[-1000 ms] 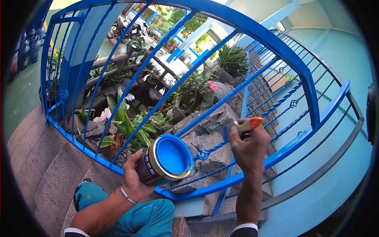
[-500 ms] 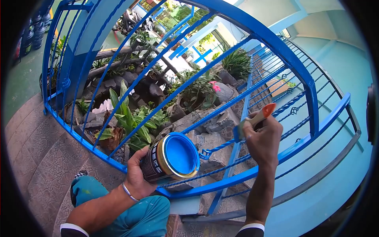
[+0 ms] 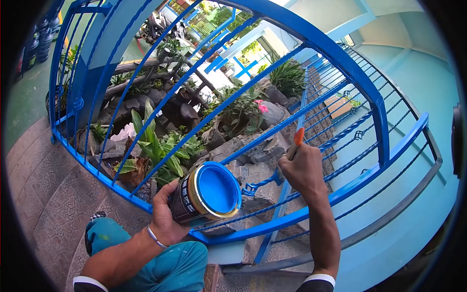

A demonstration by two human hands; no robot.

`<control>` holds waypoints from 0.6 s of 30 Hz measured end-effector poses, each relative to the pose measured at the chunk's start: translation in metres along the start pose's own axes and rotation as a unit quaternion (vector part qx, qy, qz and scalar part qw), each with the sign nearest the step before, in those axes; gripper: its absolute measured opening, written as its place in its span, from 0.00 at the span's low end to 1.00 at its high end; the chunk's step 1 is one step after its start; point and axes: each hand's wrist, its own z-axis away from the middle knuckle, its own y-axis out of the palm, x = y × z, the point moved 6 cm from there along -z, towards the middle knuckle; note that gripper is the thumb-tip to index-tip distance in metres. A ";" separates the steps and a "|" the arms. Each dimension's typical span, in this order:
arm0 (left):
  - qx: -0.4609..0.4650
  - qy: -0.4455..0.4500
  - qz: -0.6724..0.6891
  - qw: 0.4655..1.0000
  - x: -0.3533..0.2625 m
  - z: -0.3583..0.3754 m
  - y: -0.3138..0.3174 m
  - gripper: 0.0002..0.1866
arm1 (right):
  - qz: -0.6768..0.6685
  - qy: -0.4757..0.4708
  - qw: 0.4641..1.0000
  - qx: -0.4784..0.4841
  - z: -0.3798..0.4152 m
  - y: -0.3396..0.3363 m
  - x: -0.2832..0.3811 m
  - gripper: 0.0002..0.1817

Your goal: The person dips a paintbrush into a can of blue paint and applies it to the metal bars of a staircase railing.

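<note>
My left hand (image 3: 166,214) is wrapped round an open paint can (image 3: 187,202), tilted with its mouth towards me. Blue paint (image 3: 217,187) shows inside, and some has smeared the rim. My right hand (image 3: 305,168) grips a paintbrush (image 3: 295,144) by its handle, whose orange tip points up. The bristles are mostly hidden behind my fingers, close to a twisted blue bar (image 3: 267,182) with a small basket-shaped ornament (image 3: 249,189). That bar belongs to the curved metal railing (image 3: 362,80) in front of me.
Behind the railing lie rocks (image 3: 272,151), leafy plants (image 3: 155,141) and a pink flower (image 3: 262,106). Tiled steps (image 3: 58,194) curve along the left. A darker handrail (image 3: 389,224) runs beside the light blue wall (image 3: 413,253). Water bottles (image 3: 44,39) stand at the far left.
My right hand has shifted left with the paintbrush, and its handle has turned more upright. The paint can in my left hand stays nearly in place.
</note>
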 end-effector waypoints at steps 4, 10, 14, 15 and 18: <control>-0.018 0.011 -0.039 0.999 0.002 -0.005 -0.012 0.33 | 0.009 0.054 0.998 -0.016 -0.015 -0.051 -0.021 0.13; -0.020 0.011 -0.046 0.999 0.000 -0.008 -0.018 0.35 | 0.051 0.064 0.985 -0.151 -0.013 -0.133 -0.035 0.12; -0.016 0.011 -0.063 0.998 0.002 -0.009 -0.018 0.37 | -0.026 0.019 0.974 -0.223 0.003 -0.154 -0.039 0.13; -0.012 0.010 -0.065 0.998 0.002 -0.009 -0.018 0.37 | -0.072 -0.011 0.976 -0.205 0.006 -0.144 -0.033 0.13; -0.002 0.006 -0.076 0.997 0.003 -0.010 -0.019 0.40 | -0.120 -0.023 0.989 -0.083 0.003 -0.107 -0.013 0.13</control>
